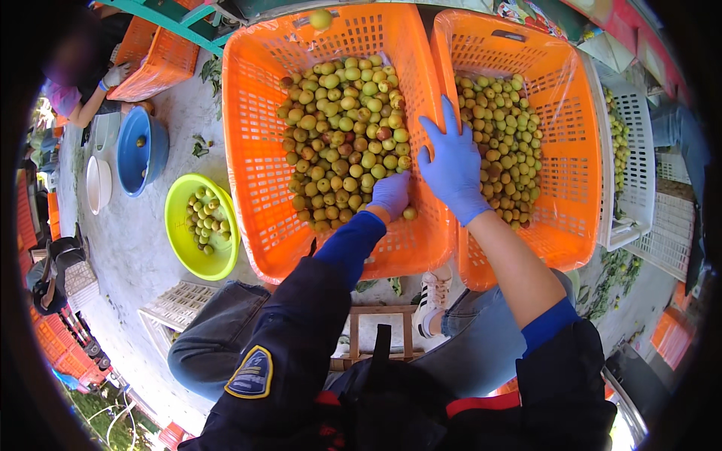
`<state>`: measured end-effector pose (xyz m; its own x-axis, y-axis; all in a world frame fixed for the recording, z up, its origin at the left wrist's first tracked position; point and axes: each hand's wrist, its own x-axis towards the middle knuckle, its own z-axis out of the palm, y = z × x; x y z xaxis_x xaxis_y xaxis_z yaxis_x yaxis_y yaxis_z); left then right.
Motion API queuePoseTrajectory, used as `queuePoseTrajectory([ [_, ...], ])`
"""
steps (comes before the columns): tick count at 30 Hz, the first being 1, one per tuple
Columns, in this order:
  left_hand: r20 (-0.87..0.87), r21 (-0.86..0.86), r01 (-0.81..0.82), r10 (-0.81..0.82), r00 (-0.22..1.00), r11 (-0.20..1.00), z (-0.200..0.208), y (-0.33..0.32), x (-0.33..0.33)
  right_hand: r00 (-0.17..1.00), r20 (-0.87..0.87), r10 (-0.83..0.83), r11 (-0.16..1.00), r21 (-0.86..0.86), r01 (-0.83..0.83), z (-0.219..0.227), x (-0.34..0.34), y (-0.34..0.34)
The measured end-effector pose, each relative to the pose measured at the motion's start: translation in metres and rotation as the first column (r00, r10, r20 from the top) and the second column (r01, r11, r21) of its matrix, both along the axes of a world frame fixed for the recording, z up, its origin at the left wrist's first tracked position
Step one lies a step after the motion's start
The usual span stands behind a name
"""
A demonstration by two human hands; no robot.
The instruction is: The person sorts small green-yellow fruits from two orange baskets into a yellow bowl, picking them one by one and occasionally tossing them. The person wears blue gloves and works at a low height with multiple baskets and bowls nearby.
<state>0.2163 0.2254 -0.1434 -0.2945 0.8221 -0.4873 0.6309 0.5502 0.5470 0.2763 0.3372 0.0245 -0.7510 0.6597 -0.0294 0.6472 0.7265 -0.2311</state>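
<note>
Two orange plastic crates stand side by side in front of me, the left crate [252,150] and the right crate [568,188]. Green and brown-blotched jujubes [342,143] are heaped in the left one, and more jujubes [500,150] fill part of the right one. Both my hands wear blue-violet gloves. My left hand [391,194] is curled at the right edge of the left heap; whatever its fingers hold is hidden. Over the rims where the crates meet, my right hand [455,161] lies with fingers spread. One single jujube [320,19] shows at the left crate's far rim.
A lime-green basin [177,233] with some jujubes sits on the floor left of the crates, a blue basin [156,154] and a white basin [94,184] beyond. White crates [639,150] flank the right side. Another person's gloved hand [116,75] touches an orange crate at far left.
</note>
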Motion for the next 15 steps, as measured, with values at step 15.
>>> queuePoseTrajectory([
  [15,-0.208,0.125,-0.821,0.823,0.528,0.558,0.311,-0.461,-0.23,0.999,0.04,0.01,1.0,-0.026,-0.008,0.0,0.003,0.002],
])
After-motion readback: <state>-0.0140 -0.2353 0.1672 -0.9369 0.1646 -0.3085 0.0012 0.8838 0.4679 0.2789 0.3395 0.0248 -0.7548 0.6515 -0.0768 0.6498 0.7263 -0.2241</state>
